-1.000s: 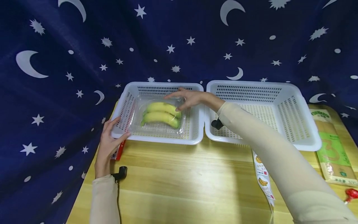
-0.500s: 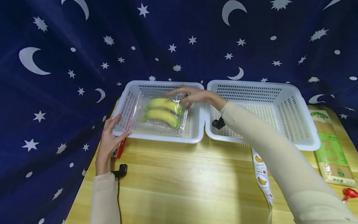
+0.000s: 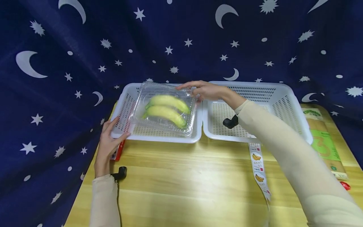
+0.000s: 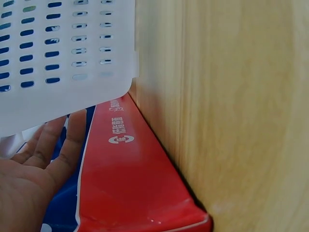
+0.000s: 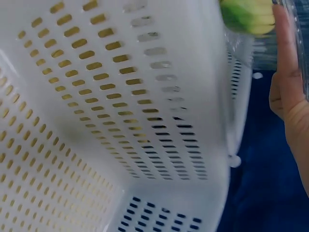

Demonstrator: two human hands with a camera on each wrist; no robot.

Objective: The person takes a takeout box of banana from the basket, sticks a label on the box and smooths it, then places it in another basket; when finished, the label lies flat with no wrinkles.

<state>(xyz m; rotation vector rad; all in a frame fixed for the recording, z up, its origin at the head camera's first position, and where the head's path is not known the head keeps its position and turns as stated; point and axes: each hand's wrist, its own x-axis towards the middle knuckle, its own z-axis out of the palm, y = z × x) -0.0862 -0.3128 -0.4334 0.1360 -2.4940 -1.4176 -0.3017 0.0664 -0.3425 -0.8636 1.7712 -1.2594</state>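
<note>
A clear plastic clamshell box with yellow-green bananas inside is raised and tilted over the left white basket. My right hand grips its upper right edge, fingers stretched along it; in the right wrist view that hand is partly cut off by the frame. At the left basket's near left corner, my left hand holds the rim between thumb and fingers. The left wrist view shows this hand with its fingers behind the basket's wall, beside a red pack.
A second white basket stands close on the right, under my right forearm. A strip of banana-printed labels hangs from its near side. Farther right lie a green-and-tan packet and a small red item. A starry blue cloth hangs behind.
My right hand has lifted the box of bananas out of the left basket's bottom, tilting it and shifting up and right. The left hand stays on the basket corner.
</note>
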